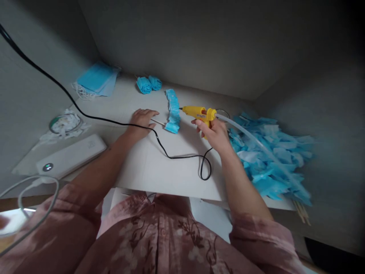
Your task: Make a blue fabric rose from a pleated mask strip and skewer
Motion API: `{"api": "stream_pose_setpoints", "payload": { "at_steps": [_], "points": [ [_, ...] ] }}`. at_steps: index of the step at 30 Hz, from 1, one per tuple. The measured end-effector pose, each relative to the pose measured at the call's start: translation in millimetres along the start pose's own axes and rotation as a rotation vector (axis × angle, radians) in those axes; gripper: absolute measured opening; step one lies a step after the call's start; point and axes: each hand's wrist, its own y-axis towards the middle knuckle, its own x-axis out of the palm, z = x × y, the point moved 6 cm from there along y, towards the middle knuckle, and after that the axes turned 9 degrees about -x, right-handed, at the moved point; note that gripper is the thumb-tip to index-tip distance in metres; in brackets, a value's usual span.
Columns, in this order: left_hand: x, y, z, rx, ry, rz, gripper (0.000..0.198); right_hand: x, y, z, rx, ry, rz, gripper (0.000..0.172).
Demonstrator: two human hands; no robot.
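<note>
My right hand (213, 133) is wrapped round the handle of a yellow hot glue gun (196, 111), with a long translucent glue stick (251, 135) trailing from its back. The gun's nozzle points left, at the edge of a gathered light blue fabric strip (173, 108) on the table. My left hand (142, 120) rests on the tabletop left of the strip. Between its thumb and fingers lies a thin stick (158, 121), whose far end meets the strip's lower part. Part of the stick is hidden by the hand.
Two rolled blue fabric flowers (148, 84) and stacked blue face masks (98, 79) lie at the back. A heap of blue pieces (273, 152) covers the right side. White scraps (65, 123) and a power bank (71, 154) sit left. A black cord (182, 156) crosses the table (171, 177).
</note>
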Motion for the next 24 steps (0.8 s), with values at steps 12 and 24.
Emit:
{"api": "stream_pose_setpoints", "payload": {
  "at_steps": [12, 24],
  "points": [
    [1.1, 5, -1, 0.041, 0.016, -0.03, 0.015, 14, 0, 11, 0.132, 0.182, -0.028, 0.061],
    [6.4, 8, -9, 0.094, -0.06, -0.087, 0.018, 13, -1, 12, 0.191, 0.268, -0.007, 0.066]
  ]
}}
